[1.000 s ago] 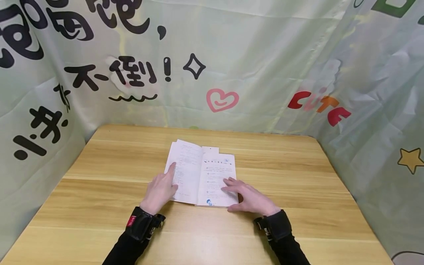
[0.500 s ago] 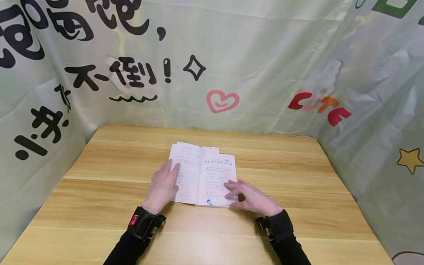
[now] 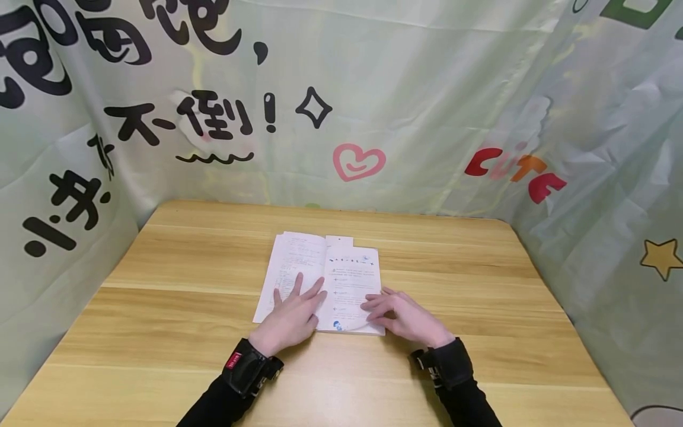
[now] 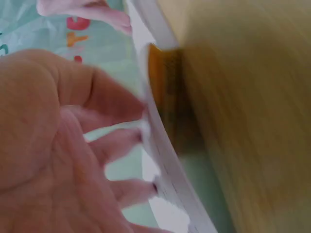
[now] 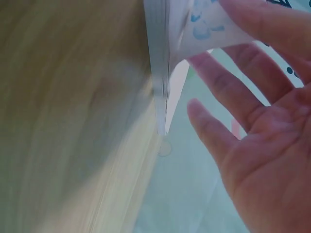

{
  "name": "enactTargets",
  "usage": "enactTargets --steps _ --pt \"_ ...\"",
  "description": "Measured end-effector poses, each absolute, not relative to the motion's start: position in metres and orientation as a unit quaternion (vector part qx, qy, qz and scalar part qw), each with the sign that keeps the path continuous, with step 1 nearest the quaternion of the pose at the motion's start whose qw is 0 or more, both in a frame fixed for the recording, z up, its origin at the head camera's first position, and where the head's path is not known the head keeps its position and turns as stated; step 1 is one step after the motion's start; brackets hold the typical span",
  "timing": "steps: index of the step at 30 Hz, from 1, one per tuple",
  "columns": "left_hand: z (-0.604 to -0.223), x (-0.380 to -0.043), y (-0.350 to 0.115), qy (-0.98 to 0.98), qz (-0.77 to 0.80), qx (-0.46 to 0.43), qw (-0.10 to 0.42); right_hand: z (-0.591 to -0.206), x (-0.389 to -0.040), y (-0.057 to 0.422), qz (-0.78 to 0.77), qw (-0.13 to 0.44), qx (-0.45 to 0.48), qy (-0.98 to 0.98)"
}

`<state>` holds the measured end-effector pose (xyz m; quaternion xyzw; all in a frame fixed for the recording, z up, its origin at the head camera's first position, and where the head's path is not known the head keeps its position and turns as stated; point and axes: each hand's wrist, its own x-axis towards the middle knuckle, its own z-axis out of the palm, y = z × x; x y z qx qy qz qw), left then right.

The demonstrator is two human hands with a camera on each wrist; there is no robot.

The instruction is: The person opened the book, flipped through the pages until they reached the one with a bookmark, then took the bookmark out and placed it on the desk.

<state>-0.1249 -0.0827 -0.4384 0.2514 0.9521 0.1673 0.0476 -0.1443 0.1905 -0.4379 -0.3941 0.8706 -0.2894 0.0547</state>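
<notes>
An open book (image 3: 349, 273) with white printed pages lies on the wooden table, a small card-like piece (image 3: 339, 241) jutting from its top near the fold. My left hand (image 3: 288, 317) rests with spread fingers on the lower left page, its fingertips reaching toward the fold; the left wrist view has them against the paper. At the bottom right corner my right hand (image 3: 408, 317) pinches a page (image 5: 214, 31) between thumb and fingers. That page, with a blue drawing on it, curls up from the stack beneath in the right wrist view.
The wooden table (image 3: 459, 267) extends around the book on all sides. Behind it and at both sides hangs a pale green cloth (image 3: 427, 118) with black lettering, a pink heart and a star. Both wrists wear black straps.
My left hand has moved right from the left page's outer edge to near the fold, and that page lies flatter. My right fingers have closed on the right page's corner, lifting it.
</notes>
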Motion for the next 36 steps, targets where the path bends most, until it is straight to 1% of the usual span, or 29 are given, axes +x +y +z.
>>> enactTargets --steps 4,7,12,17,20,25,27,29,33,36 --pt "-0.436 -0.118 -0.077 0.955 0.174 0.228 0.069 -0.438 -0.145 0.188 -0.292 0.027 -0.405 0.866" --pt "-0.436 -0.114 -0.073 0.960 0.166 0.214 0.070 -0.436 -0.145 0.186 -0.299 -0.005 -0.408 0.863" --pt "-0.439 -0.113 -0.065 0.969 0.145 0.197 0.030 -0.433 -0.144 0.179 -0.319 -0.069 -0.407 0.853" --pt "-0.442 -0.112 -0.059 0.971 0.143 0.190 -0.005 -0.431 -0.143 0.171 -0.352 -0.132 -0.429 0.822" --pt "-0.444 -0.113 -0.056 0.971 0.145 0.188 -0.026 -0.430 -0.142 0.165 -0.363 -0.180 -0.436 0.803" --pt "-0.443 -0.117 -0.054 0.967 0.163 0.181 -0.068 -0.427 -0.142 0.161 -0.385 -0.264 -0.401 0.788" --pt "-0.441 -0.120 -0.055 0.964 0.181 0.178 -0.082 -0.428 -0.142 0.161 -0.386 -0.266 -0.382 0.797" --pt "-0.439 -0.121 -0.058 0.959 0.203 0.173 -0.096 -0.430 -0.142 0.163 -0.378 -0.244 -0.372 0.812" --pt "-0.431 -0.125 -0.068 0.946 0.263 0.147 -0.119 -0.435 -0.141 0.167 -0.355 -0.166 -0.372 0.841" --pt "-0.424 -0.129 -0.078 0.934 0.298 0.133 -0.147 -0.438 -0.141 0.170 -0.335 -0.112 -0.365 0.861"
